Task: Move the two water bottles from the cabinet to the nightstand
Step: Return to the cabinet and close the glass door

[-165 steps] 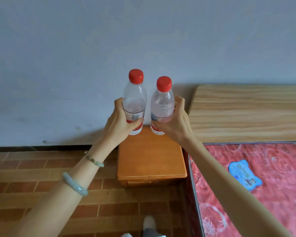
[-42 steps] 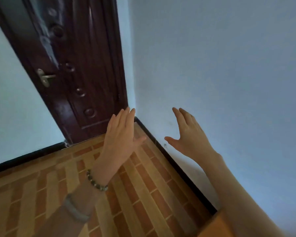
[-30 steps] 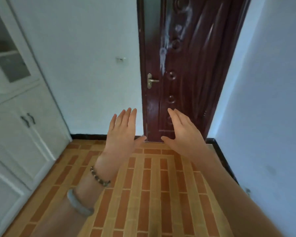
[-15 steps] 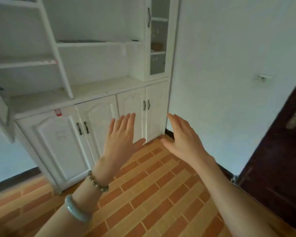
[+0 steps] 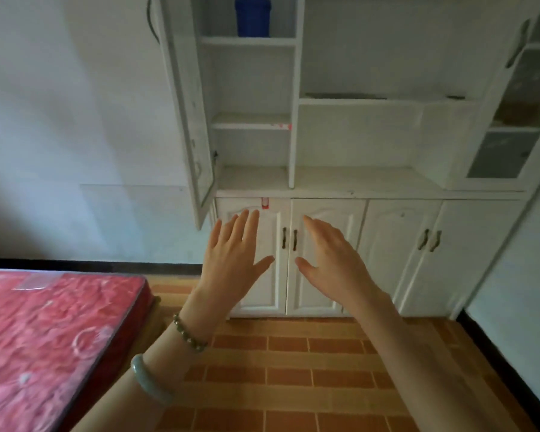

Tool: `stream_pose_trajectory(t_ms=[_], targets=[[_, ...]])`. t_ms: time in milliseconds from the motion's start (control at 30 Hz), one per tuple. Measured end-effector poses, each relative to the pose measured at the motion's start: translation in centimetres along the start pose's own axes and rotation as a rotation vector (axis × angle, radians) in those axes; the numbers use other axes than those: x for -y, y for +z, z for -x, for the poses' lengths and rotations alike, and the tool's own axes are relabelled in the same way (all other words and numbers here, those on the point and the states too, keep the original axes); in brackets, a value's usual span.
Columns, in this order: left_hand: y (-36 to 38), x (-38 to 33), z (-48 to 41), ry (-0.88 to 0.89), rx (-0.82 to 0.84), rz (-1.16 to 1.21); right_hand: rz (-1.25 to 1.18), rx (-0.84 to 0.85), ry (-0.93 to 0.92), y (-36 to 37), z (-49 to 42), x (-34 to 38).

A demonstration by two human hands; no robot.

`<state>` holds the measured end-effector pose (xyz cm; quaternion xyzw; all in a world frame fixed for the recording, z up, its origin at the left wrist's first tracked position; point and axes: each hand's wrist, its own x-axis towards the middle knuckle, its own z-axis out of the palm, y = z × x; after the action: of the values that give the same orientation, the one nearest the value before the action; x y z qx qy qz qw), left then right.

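Note:
I face the white cabinet [image 5: 349, 185], with open shelves above a counter ledge and closed lower doors. My left hand [image 5: 234, 260] and my right hand [image 5: 331, 260] are raised side by side in front of the lower doors, fingers spread, both holding nothing. The water bottles and the nightstand are out of view. The shelves I can see hold no water bottle.
A blue lidded container [image 5: 252, 15] stands on the top left shelf. A glass cabinet door [image 5: 187, 113] hangs open on the left. A red mattress [image 5: 50, 332] fills the lower left. Brick-patterned floor [image 5: 293, 369] lies between me and the cabinet.
Earlier both hands held the bottles above the nightstand; now they are empty. My view has swung from the wall past the dark door to the cabinet and the bed.

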<state>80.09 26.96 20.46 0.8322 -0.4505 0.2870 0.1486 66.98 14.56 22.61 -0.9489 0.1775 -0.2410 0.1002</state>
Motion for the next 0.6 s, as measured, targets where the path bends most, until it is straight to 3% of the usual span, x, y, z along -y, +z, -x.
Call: stream_pose_trajectory(t_ms=[267,600], targets=[[4.6,8.3,-3.8,-0.142,0.007,-0.088,-0.043,0.035,-0.154,6.5,-10.2,0.7],[10.7,20.4,-14.7,-0.196,-0.021,-0.159,-0.056,-0.029,-0.198,11.7,-25.7,1.2]])
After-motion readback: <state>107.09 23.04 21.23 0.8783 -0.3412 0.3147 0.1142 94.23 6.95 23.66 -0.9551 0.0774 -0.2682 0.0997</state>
